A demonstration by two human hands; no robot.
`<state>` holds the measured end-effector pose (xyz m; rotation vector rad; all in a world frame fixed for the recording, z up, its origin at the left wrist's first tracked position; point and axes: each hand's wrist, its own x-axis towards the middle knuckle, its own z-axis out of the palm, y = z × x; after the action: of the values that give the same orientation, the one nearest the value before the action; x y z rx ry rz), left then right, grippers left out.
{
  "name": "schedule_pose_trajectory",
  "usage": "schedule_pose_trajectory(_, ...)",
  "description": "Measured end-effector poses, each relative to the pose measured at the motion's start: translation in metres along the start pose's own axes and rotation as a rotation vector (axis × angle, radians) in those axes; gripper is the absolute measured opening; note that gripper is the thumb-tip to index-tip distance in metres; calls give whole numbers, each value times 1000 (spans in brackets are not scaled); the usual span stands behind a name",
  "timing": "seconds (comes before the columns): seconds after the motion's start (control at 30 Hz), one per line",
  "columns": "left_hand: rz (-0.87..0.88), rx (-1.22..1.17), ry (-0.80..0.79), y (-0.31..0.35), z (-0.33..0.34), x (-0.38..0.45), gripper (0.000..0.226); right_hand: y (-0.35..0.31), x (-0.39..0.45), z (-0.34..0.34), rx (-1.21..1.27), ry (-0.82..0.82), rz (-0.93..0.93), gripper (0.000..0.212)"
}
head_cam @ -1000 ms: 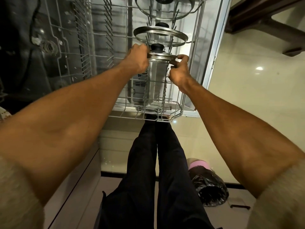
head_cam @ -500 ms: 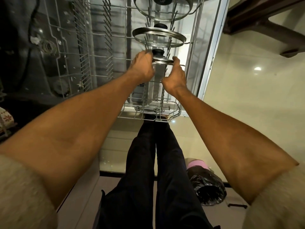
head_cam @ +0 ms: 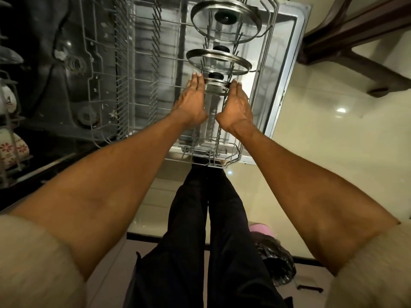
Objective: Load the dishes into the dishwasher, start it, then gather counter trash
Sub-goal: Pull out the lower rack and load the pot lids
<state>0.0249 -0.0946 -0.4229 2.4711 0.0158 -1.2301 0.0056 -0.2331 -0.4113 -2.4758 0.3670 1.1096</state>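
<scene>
The dishwasher's lower wire rack [head_cam: 138, 85] is pulled out over the open door [head_cam: 282, 85]. Three glass pot lids with steel rims and black knobs stand in its right row of tines: a large one [head_cam: 225, 21] farthest, a middle one [head_cam: 219, 63], and a small one [head_cam: 216, 85] nearest me. My left hand [head_cam: 191, 101] and my right hand [head_cam: 236, 107] flank the small lid, fingers straight, fingertips at its rim on either side. The lid rests between the tines.
The rack's left half holds only bare tines. Cups [head_cam: 9, 98] sit in another rack at the far left. A black trash bag [head_cam: 275, 258] lies on the floor by my right leg. Dark wooden furniture [head_cam: 355, 52] stands at the upper right.
My hands lowered the small lid into the tines in front of the middle lid. Their curled grip on its rim has straightened into flat fingers beside it.
</scene>
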Motion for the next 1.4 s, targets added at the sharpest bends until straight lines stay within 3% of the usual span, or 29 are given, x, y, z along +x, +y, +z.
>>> schedule_pose_trajectory(0.37, -48, -43, 127, -10, -8, -122, 98, -35, -101, -6, -387, -65, -345, 107)
schedule_pose_trajectory(0.6, -121, -46, 275, -32, 1, -232, 91, -74, -198, -4, -489, -37, -563, 102)
schedule_pose_trajectory(0.83, -215, -40, 449, -54, 5, -346, 86, -121, -298, 7, -711, -26, -841, 114)
schedule_pose_trajectory(1.0, -311, -157, 618, -69, 4, -445, 88, -158, -387, 14, -748, 11, -1026, 95)
schedule_pose_trajectory(1.13, -377, -165, 795, -88, 22, -533, 82, -174, -459, 37, -738, 71, -1199, 95)
schedule_pose_trajectory(1.4, -554, -175, 988, -134, 92, -683, 88, -204, -590, 102, -713, 105, -1541, 95)
